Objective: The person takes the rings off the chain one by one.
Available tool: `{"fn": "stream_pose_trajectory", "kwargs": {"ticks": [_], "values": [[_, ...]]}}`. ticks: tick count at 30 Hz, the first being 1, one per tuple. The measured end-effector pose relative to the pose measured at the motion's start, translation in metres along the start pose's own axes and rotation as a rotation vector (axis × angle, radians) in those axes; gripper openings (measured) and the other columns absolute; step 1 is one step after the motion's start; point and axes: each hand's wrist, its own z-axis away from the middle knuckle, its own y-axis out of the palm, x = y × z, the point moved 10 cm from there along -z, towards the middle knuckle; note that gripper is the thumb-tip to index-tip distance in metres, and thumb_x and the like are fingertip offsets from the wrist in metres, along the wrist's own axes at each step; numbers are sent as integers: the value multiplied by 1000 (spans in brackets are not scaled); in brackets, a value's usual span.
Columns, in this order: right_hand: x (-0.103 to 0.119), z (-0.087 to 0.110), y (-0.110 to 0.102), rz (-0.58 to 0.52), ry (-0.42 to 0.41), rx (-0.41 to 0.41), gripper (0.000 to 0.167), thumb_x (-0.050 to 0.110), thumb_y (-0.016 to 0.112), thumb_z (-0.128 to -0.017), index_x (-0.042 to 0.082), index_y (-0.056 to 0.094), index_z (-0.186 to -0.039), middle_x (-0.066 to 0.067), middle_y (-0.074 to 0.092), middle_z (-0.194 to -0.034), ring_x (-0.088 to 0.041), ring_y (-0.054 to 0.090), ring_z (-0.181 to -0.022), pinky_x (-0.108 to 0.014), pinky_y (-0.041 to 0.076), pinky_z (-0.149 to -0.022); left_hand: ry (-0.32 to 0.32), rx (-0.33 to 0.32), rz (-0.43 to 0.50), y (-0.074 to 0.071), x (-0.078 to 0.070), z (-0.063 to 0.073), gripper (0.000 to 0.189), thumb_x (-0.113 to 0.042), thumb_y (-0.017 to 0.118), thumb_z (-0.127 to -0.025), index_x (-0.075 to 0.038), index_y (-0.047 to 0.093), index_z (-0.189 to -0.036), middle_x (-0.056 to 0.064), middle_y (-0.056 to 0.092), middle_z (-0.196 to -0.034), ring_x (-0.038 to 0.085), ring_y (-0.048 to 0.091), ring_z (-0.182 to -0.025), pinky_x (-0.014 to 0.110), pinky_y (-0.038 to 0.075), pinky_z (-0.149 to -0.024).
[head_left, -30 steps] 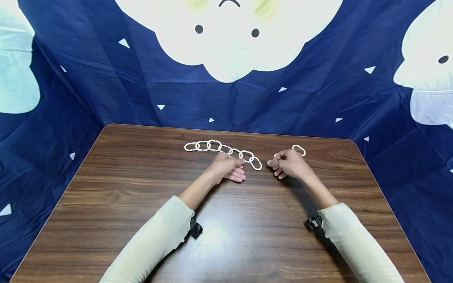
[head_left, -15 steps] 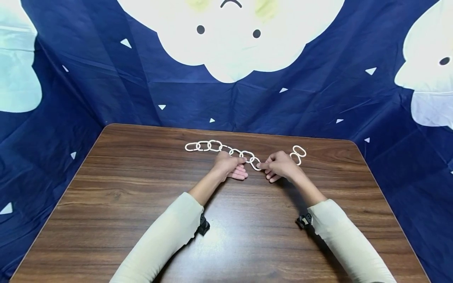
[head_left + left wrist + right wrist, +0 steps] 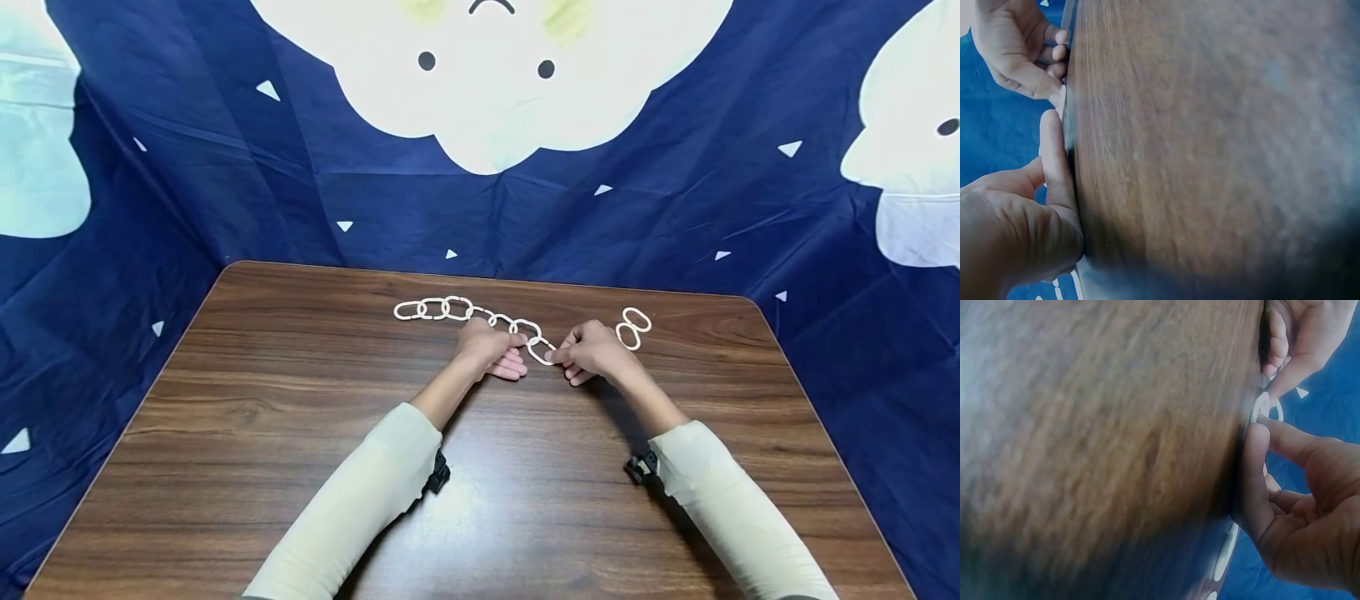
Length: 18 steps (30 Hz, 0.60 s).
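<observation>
A chain of several white oval plastic links lies across the far half of the brown table, sloping down to the right. My left hand pinches it near the right end, with thumb and forefinger at the second-last link; the other fingers spread beneath. The end link is pinched by the thumb and forefinger of my right hand, and its right tip is hidden by them. In the right wrist view this link stands between both hands' fingertips. Part of the chain is behind my left hand.
Two more white links lie overlapping to the right, beyond my right hand. The wooden table ends at a rounded far edge, with a dark blue cloth printed with white clouds hanging behind and at both sides.
My right hand has moved left from the separate links to the chain's end link and pinched it, uncovering the two links. The end link has shifted slightly down and right. My left hand moved slightly right.
</observation>
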Motion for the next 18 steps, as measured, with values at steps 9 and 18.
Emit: {"fn": "stream_pose_trajectory", "kwargs": {"ticks": [9, 18], "values": [[2, 4, 1, 1, -15, 53, 6, 1, 74, -98, -4, 71, -101, -2, 66, -80, -8, 68, -66, -24, 66, -63, 3, 31, -10, 2, 0, 2, 14, 3, 68, -101, 16, 73, -102, 12, 72, -65, 17, 75, -52, 28, 67, -58], [12, 7, 0, 207, -88, 60, 10, 8, 70, -102, -1, 73, -98, -3, 66, -79, -10, 66, -72, -24, 66, -67, 35, 46, -46, 1, -1, 4, 18, 0, 70, -102, 17, 72, -108, 10, 72, -63, 16, 75, -53, 28, 67, -59]]}}
